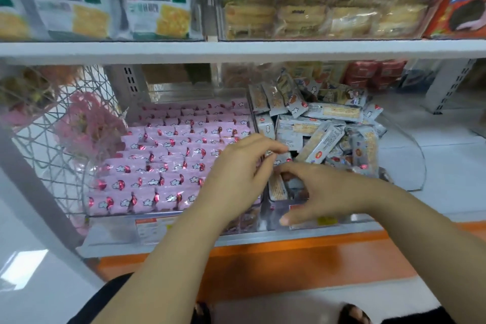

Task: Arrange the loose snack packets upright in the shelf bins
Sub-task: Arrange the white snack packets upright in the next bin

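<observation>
Left grip: the left hand (242, 171) is curling its fingers and pinching the top of a grey packet (282, 158) at the front left corner of the right bin (418, 166).
Right grip: the right hand (328, 192) is arching over that bin's front edge with its thumb spreading low. Its fingertips are dipping among the packets, and I cannot tell whether they are holding anything.
Hard to see: motion blur is smearing both hands. The wire basket (52, 118) at the shelf's left end is showing only pink blurred contents.
Pink packets (168, 155): they are standing upright in tidy rows, filling the left bin (86, 200).
Loose grey packets (323, 137): they are lying jumbled at all angles in the right bin, a few standing along its back left corner.
Writing: the green-and-white bags (157, 0) on the upper shelf are showing large Chinese characters. The price tags (150, 229) on the front edge are reading as blur.
Upper right: clear-wrapped biscuits (315, 8) are sitting beside an orange box (460, 2) that the frame is cutting off.
</observation>
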Tool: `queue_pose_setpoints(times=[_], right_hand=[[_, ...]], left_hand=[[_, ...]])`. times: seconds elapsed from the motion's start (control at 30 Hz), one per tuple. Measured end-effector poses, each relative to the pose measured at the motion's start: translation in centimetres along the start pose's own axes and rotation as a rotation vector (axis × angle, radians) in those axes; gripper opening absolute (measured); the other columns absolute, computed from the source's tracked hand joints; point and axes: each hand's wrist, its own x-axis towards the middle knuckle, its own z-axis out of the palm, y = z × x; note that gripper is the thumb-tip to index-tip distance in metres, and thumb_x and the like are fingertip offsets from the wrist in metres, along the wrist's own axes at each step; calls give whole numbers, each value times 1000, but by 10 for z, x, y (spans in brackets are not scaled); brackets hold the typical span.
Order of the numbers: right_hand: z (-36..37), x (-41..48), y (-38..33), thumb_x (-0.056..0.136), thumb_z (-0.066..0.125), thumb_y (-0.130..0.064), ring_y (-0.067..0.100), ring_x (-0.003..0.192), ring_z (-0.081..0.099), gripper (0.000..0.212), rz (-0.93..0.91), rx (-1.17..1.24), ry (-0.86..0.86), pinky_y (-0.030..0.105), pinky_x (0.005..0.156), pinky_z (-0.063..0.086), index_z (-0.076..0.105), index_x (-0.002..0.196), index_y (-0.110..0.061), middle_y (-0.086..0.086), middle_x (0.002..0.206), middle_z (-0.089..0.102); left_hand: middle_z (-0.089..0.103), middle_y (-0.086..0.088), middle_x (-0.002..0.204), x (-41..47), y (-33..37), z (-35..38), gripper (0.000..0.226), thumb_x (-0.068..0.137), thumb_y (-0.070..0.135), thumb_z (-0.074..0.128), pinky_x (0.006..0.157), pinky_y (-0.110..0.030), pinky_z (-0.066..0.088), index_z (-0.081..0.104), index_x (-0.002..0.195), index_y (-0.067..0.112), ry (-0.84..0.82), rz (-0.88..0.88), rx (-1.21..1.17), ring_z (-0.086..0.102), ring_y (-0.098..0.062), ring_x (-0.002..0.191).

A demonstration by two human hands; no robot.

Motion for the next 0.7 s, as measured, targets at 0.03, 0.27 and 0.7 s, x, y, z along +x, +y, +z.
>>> queue_pose_setpoints(times=[0.03, 0.27, 0.7], right_hand=[[-2, 2, 0, 71, 74, -54, 11, 133, 36, 97, 19, 18, -25, 33, 108, 36, 21, 148, -26, -6, 151, 30], [-3, 5, 0, 73, 78, -42, 11, 141, 22, 109, 97, 87, -146, 25, 111, 25, 1, 150, -33, -10, 157, 13], [-3, 10, -7, 79, 68, 8, 29, 124, 48, 67, 66, 639, 34, 24, 81, 48, 47, 130, -30, 10, 137, 47]], left_hand=[[64, 8, 100, 0, 0, -1, 21, 92, 9, 57, 80, -6, 38, 69, 106, 18, -8, 4, -5, 53, 3, 93], [61, 15, 101, -2, 1, -11, 22, 94, 12, 55, 78, -8, 41, 68, 109, 22, -35, -48, -110, 53, 1, 95], [60, 18, 100, -2, 1, -13, 23, 95, 12, 54, 80, -1, 39, 67, 111, 22, -37, -106, -147, 51, 12, 91]])
